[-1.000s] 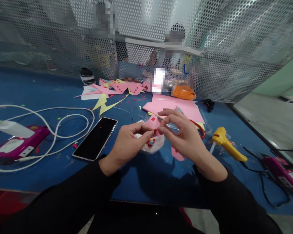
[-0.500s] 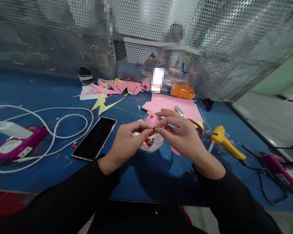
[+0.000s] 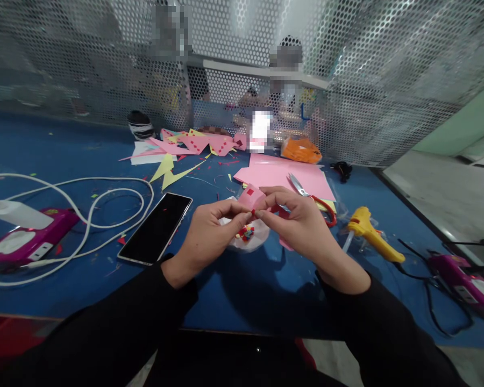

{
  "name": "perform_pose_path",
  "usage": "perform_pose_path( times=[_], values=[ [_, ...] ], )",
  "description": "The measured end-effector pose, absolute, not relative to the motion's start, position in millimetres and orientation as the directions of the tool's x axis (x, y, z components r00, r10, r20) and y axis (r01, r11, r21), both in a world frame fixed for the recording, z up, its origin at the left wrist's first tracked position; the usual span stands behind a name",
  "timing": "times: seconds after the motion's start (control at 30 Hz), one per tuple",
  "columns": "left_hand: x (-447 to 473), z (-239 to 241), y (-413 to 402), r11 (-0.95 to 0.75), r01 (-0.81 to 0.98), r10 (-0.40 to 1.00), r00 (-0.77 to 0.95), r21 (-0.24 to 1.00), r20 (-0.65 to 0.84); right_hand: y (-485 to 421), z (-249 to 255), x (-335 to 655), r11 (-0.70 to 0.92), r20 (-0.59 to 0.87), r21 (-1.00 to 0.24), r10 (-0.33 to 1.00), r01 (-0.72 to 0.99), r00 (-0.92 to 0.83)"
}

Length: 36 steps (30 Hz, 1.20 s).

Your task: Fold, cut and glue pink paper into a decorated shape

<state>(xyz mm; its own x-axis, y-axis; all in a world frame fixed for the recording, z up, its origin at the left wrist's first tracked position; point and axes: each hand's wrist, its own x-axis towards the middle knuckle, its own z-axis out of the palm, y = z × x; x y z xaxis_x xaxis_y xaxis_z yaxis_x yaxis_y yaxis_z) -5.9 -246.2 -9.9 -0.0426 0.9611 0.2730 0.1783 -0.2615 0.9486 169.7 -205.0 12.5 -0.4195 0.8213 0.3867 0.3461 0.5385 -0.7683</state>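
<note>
My left hand [image 3: 210, 231] and my right hand [image 3: 302, 223] meet fingertip to fingertip above a small white dish [image 3: 250, 239] holding several tiny coloured paper squares. Both hands are closed in a pinch on a small red paper bit [image 3: 253, 214] between them. A folded pink paper piece [image 3: 250, 198] with a red square on it lies just behind my fingers. Red-handled scissors [image 3: 312, 194] rest on a stack of pink paper sheets [image 3: 280, 174] behind my right hand.
A black phone [image 3: 156, 227] lies left of my hands, near white cables [image 3: 84, 215] and a magenta device [image 3: 28, 236]. A yellow glue gun [image 3: 371, 234] and another magenta device [image 3: 465, 277] sit right. Paper scraps [image 3: 193, 145] lie by the perforated metal screen [image 3: 387, 80]; people work behind it.
My right hand's fingers have curled in from a spread pose to a tighter pinch. The scissors, covered by that hand before, now show behind it. My left hand has barely moved.
</note>
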Motion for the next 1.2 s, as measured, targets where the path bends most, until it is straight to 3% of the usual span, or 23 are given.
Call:
perform_pose_path(
  times=[0.33,0.6,0.77,0.93,1.2],
  values=[
    [-6.8,-12.6,-246.4,-0.201,0.168,0.977,-0.043,0.965,0.211,-196.0,18.3,180.9,0.285,0.181,-0.9,0.933,0.331,-0.312],
    [-7.0,-15.0,-245.5,-0.162,0.044,0.978,-0.129,0.986,0.166,-197.9,17.9,178.9,0.295,0.183,-0.888,0.93,0.353,-0.319],
    [-7.4,-14.4,-245.3,-0.104,-0.035,0.992,-0.079,0.994,0.101,-199.3,20.3,178.4,0.322,0.191,-0.854,0.924,0.409,-0.33],
    [-7.7,-11.4,-246.0,-0.155,0.125,0.981,-0.095,0.98,0.168,-199.9,20.1,177.8,0.383,0.254,-0.825,0.908,0.416,-0.332],
    [-9.8,-13.4,-244.3,-0.106,-0.05,0.993,-0.059,0.993,0.103,-200.1,12.8,174.5,0.631,0.516,-0.699,0.77,0.335,-0.375]
  ],
)
